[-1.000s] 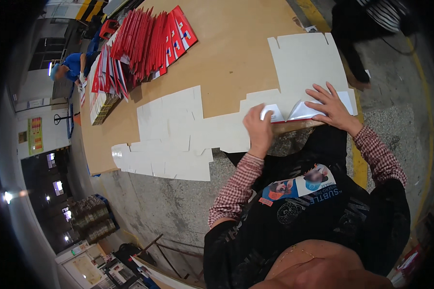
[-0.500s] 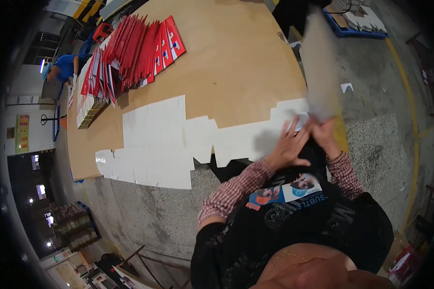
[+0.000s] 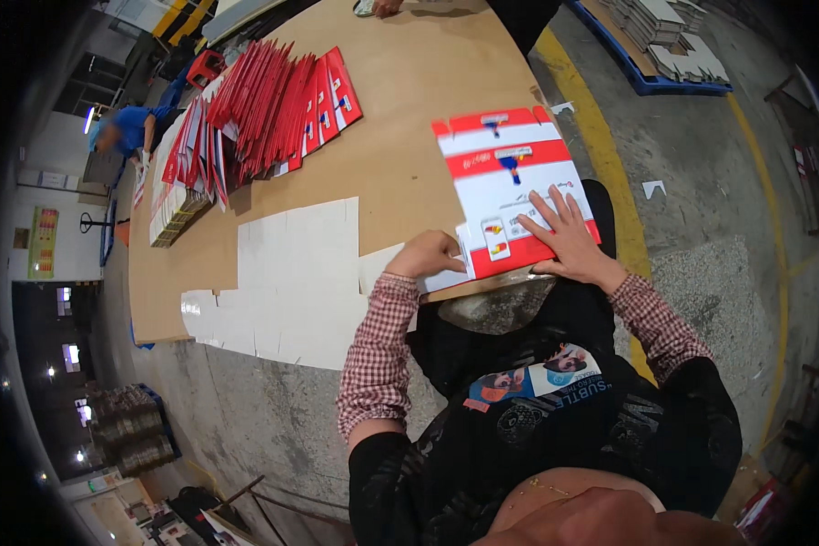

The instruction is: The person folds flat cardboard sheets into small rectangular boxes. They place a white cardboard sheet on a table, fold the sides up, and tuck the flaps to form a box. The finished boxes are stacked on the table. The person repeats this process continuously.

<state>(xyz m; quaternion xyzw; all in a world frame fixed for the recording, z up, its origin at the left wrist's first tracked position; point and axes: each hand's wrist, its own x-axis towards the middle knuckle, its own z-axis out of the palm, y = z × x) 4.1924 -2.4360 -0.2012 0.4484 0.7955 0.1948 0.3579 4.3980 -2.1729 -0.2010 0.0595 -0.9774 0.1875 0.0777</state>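
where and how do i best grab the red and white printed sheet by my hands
Probably by pinching the near edge of the printed sheet, coming from your own side, between the left hand and the right hand. It is thin and broad, so an edge should suit a pinch better than the face, and this one runs close along the table edge.
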